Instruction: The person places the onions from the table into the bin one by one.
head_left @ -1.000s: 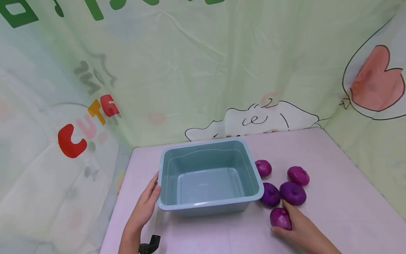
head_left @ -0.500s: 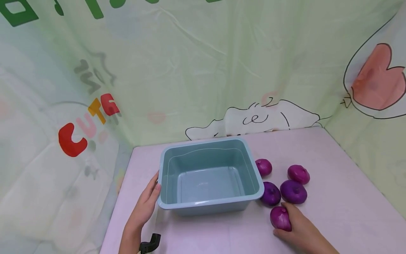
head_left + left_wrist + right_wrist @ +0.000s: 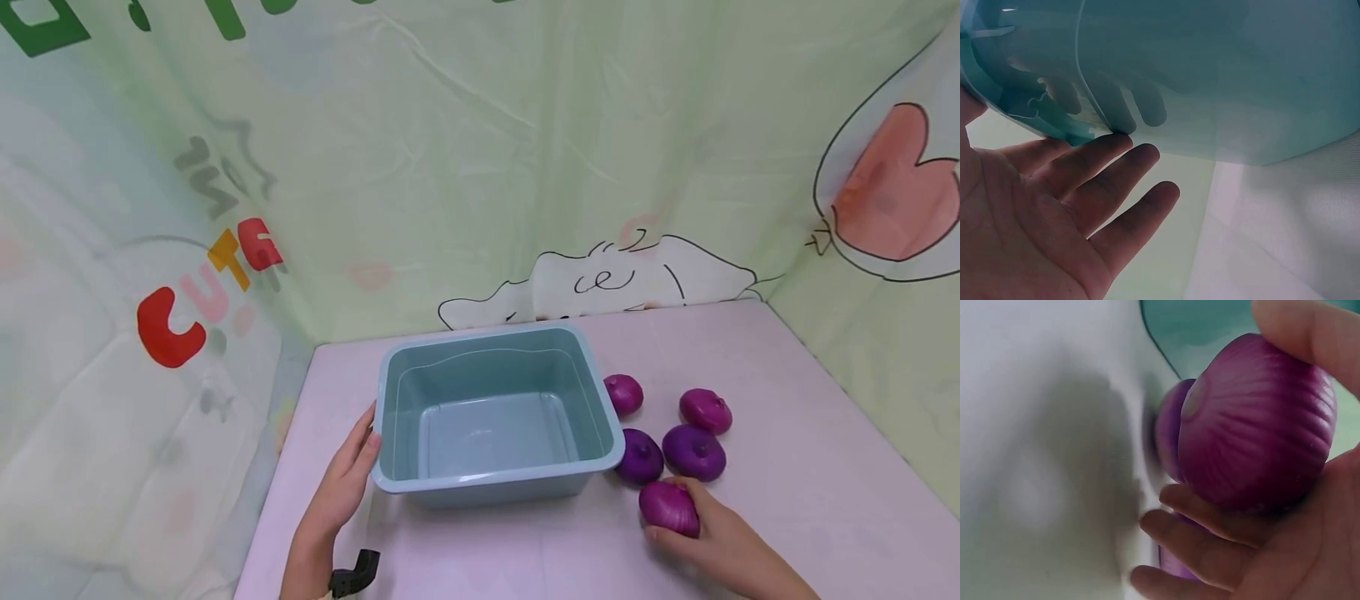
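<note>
Red onion (image 3: 670,508): grasped in the right hand, to the right of the light blue basin (image 3: 501,492) and nearer the person; whether it touches the pale tabletop (image 3: 465,550), I cannot tell.
Right hand (image 3: 716,537): thumb on one side, fingers curled round the other; on so smooth a bulb, pressure across the widest part should guard against slipping.
Left hand (image 3: 341,483): unclenched, fingers fairly straight against the basin's left side; a light touch should steady it without pushing it.
Dark purple onions: the left one (image 3: 640,457) by the basin wall, the right one (image 3: 694,452) just beside it, both close behind the grasped bulb; raising that straight up first would best avoid knocking them.
Magenta onions: one (image 3: 625,395) by the basin's right side, one (image 3: 706,411) farther right, both out of the fingers' way.
</note>
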Tool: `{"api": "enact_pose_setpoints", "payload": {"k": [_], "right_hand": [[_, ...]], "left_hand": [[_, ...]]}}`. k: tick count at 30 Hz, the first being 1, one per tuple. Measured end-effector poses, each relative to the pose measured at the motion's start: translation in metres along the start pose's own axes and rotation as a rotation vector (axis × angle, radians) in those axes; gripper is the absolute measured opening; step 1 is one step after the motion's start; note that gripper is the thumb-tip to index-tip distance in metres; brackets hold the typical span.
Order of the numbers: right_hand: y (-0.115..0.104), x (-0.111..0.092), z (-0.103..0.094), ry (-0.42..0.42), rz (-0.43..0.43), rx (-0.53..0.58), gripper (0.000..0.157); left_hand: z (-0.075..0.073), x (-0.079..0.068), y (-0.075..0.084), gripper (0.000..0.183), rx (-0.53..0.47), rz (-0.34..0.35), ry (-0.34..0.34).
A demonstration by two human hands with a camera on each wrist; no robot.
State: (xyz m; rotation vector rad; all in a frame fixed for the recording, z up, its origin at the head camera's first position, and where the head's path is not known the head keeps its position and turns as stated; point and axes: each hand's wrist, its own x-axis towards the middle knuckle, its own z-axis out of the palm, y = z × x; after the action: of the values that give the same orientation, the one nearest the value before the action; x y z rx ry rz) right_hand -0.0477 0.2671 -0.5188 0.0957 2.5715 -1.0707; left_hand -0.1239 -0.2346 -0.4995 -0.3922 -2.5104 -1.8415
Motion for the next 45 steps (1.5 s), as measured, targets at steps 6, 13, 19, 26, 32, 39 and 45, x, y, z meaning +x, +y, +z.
{"api": "enact_pose_setpoints", "payload": {"k": [6, 13, 19, 26, 32, 39, 45], "right_hand": [[-0.006, -0.003, -0.016, -0.042, 0.075, 0.041, 0.094], [-0.020, -0.006, -0.052, 0.016, -0.018, 0.118, 0.088], [-0.050, 0.004, -0.078, 0.124, -0.179, 0.140, 0.079], [-0.102, 0.027, -0.100, 0.149, -0.308, 0.174, 0.078], [-0.154, 0.049, -0.087, 0.091, -0.359, 0.230, 0.082], [-0.212, 0.071, -0.055, -0.009, -0.494, 0.171, 0.084], [-0.249, 0.072, -0.034, -0.133, -0.580, 0.032, 0.077]], "left_hand": [[0.001, -0.002, 0.000, 0.055, 0.002, 0.002, -0.001], [0.000, -0.001, 0.001, 0.056, 0.001, 0.016, -0.004], [-0.002, 0.002, 0.002, 0.056, 0.001, 0.036, -0.013], [-0.002, 0.001, 0.002, 0.056, -0.012, 0.031, -0.007], [-0.001, 0.002, 0.001, 0.055, -0.006, 0.033, 0.002], [-0.001, 0.001, 0.001, 0.056, -0.005, 0.024, -0.003], [0.000, 0.002, 0.002, 0.056, -0.007, 0.039, -0.004]]}}
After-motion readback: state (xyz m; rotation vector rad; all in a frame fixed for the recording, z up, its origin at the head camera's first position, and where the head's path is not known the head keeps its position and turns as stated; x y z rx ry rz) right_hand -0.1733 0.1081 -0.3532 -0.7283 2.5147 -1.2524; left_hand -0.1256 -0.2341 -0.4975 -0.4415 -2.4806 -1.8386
